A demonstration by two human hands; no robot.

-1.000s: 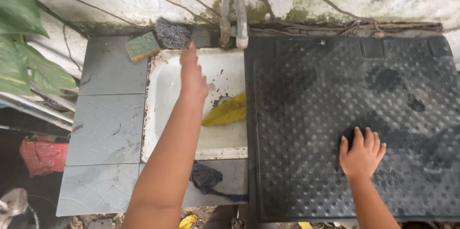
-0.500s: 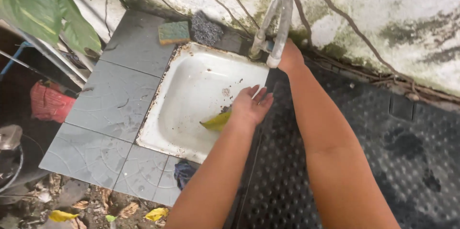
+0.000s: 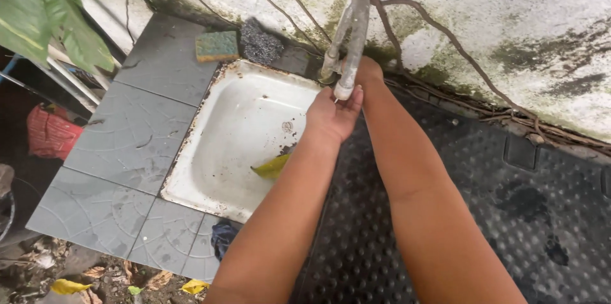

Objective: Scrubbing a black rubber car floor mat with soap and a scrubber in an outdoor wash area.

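Both hands have come up to the tap since a second ago: the left hand (image 3: 331, 116) has left the basin and the right hand (image 3: 368, 70) has lifted off the black studded mat (image 3: 484, 215), while the view has swung left and tilted. Now the left hand sits cupped, palm up, directly under the mouth of the pale pipe spout (image 3: 350, 40), its grip loosely open and holding nothing, thumb close to the spout end. The right hand reaches behind the spout near its base at the wall; its fingers are hidden by the pipe, so I cannot tell whether that grip is closed on a valve or only resting there.

No water shows at the spout. The white enamel sink (image 3: 210, 151) is rusty at its rim, with a yellow leaf (image 3: 272, 166) and dark grit lying near the drain hole (image 3: 287, 127). A green sponge (image 3: 217, 45) and a dark scouring pad (image 3: 259, 42) rest on the grey tiled tabletop (image 3: 127, 145) behind the sink.

Likely risks, as I judge them: the thin pipe looks weakly fixed to the stained wall (image 3: 509, 18), so a hard twist could bend or loosen it. A sudden strong flow could splash off the cupped palm onto the mat. Leaf and grit could wash over the drain and block it.
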